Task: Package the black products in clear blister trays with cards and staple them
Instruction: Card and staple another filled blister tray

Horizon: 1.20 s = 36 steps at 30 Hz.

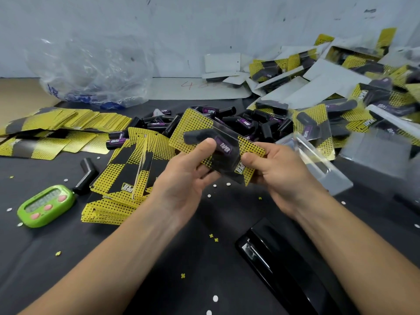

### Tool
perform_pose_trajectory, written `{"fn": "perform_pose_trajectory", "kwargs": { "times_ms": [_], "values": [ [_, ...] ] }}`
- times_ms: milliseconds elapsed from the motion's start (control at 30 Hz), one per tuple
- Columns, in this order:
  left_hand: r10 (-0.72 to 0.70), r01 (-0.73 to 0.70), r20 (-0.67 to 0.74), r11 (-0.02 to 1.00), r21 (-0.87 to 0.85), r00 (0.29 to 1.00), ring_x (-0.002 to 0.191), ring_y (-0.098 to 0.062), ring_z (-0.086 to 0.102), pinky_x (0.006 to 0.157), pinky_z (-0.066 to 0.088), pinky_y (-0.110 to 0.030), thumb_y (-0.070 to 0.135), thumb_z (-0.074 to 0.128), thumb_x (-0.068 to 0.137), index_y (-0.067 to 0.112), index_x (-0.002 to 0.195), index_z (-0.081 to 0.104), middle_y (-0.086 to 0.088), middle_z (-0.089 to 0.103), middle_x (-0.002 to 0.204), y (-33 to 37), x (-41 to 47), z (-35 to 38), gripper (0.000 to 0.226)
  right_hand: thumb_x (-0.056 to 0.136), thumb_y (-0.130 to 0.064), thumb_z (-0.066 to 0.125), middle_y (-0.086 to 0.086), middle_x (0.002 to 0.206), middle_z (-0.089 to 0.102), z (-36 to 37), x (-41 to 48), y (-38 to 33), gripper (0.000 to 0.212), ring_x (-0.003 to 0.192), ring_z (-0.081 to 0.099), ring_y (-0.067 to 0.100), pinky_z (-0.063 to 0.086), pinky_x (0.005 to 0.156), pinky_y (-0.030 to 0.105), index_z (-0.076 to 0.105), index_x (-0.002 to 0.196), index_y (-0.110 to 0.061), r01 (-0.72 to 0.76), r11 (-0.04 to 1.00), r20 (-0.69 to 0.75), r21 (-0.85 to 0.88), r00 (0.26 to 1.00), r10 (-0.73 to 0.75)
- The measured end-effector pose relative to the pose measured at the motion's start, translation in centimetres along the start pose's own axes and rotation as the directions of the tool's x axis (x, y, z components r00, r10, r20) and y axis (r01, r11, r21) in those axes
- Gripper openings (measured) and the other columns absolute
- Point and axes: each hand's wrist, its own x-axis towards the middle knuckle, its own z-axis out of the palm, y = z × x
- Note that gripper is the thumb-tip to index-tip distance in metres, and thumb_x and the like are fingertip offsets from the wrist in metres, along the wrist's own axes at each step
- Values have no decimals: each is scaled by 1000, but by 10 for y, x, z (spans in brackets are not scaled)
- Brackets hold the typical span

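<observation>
Both hands grip 1 assembled pack above the surface. The left hand pinches its near-left edge, thumb on top, and the right hand clamps the right end the same way. In the pack, a black product sits under a clear blister tray against a yellow-and-black card. Gripping both ends likely holds tray and card in line for stapling. The black stapler lies under the right forearm. Loose black products are heaped behind, and spare cards are stacked at left.

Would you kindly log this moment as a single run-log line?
left hand: holds blister pack | right hand: holds same pack | stapler: on table, untouched | loose black products: piled behind
</observation>
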Motion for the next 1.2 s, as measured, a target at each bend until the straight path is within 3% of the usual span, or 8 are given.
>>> {"fn": "perform_pose_trajectory", "kwargs": {
  "times_ms": [167, 267, 367, 500, 600, 800, 1000, 1200],
  "values": [
    [72, -66, -122, 997, 50, 990, 100, -31, 76, 87, 63, -40, 12, 70, 92, -5, 114, 70, -17, 78, 107, -1, 2, 1, 28, 97, -24, 69, 6, 68, 74, -8, 0, -5, 27, 58, 68, 18, 55, 59, 33, 75, 75, -9, 38, 917, -110, -398, 990, -89],
    [112, -113, -227, 994, 10, 967, 91, -29, 78, 78, 64, -36, 8, 70, 95, -8, 111, 69, -21, 78, 103, 3, 4, -1, 23, 90, -68, 57, 14, 63, 70, -30, -5, -27, 63, 42, 53, 15, 40, 44, 22, 72, 69, -10, -42, 840, 154, -540, 977, 147],
    [106, -113, -299, 994, -6, 948, 93, -29, 77, 87, 63, -42, 10, 72, 95, -14, 125, 60, -25, 75, 110, 6, 6, -2, 41, 67, -90, 62, 4, 77, 70, -42, -17, -42, 80, 55, 58, 15, 39, 49, 19, 69, 96, -15, -78, 810, 561, -582, 682, 469],
    [84, -91, -306, 996, -8, 948, 98, -28, 77, 88, 63, -41, 11, 73, 94, -13, 129, 58, -18, 78, 107, 6, 4, 0, 45, 52, -64, 92, 14, 80, 67, -38, -23, -44, 79, 64, 59, 12, 42, 59, 24, 54, 100, -13, 7, 744, 664, -668, 458, 592],
    [87, -95, -305, 995, -11, 948, 99, -29, 77, 90, 63, -43, 11, 73, 94, -12, 130, 56, -18, 78, 107, 6, 5, -1, 46, 63, -50, 85, 36, 83, 65, -33, -25, -45, 59, 59, 54, 15, 40, 62, 28, 59, 87, -3, 97, 674, 613, -733, 524, 591],
    [111, -116, -305, 993, 1, 946, 99, -29, 77, 96, 60, -46, 12, 74, 94, -12, 124, 61, -17, 79, 104, 6, 4, -2, 40, 69, -32, 73, 5, 60, 58, -36, -20, -52, 19, 51, 51, 12, 37, 49, 18, 67, 69, -14, 75, 754, 464, -653, 826, 320],
    [139, -151, -328, 988, -13, 935, 91, -28, 78, 91, 62, -46, 11, 74, 94, -10, 120, 62, -15, 79, 98, 5, 5, -1, 35, 79, -59, 77, 0, 63, 66, -32, -7, -38, 37, 56, 59, 13, 46, 61, 32, 69, 75, -22, 140, 678, 12, -722, 982, -190],
    [149, -161, -351, 987, -7, 924, 88, -27, 78, 87, 63, -46, 12, 75, 93, -13, 128, 57, -18, 78, 102, 4, 3, 2, 47, 84, -85, 36, 5, 60, 55, -15, -9, -23, 78, 66, 57, 21, 36, 58, 34, 49, 64, -12, -151, 383, -113, -911, 986, 120]
  ]
}}
